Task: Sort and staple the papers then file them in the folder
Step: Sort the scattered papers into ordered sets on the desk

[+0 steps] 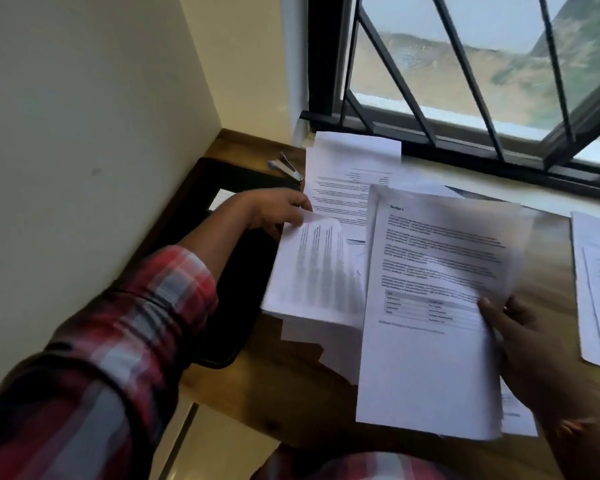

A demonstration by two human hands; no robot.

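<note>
**A:** What has the right grip (530,351) got?

**B:** It pinches a thin sheaf of white printed sheets (426,306) at the right edge. The thumb is on top and the fingers are hidden beneath — the sheaf is lifted clear of the wooden bench (291,386). The left grip (274,211) pinches the top corner of a curling white printed page (312,271) above the loose pile.

**A:** How will they handle?

**B:** Light and limp, I'd judge; the page bows under its own weight. Held by one edge, sheets can fan and slip. Better to take the sheaf near a corner with the thumb flat, and square its edges on the bench before stapling.

**A:** And the rest?

**B:** The small blue-and-silver stapler (286,168) lies at the far edge, near the wall. The flat black folder (229,289) lies just left of the pile, partly under the left forearm. More loose white sheets (340,174) spread toward the barred window (465,81).
</note>
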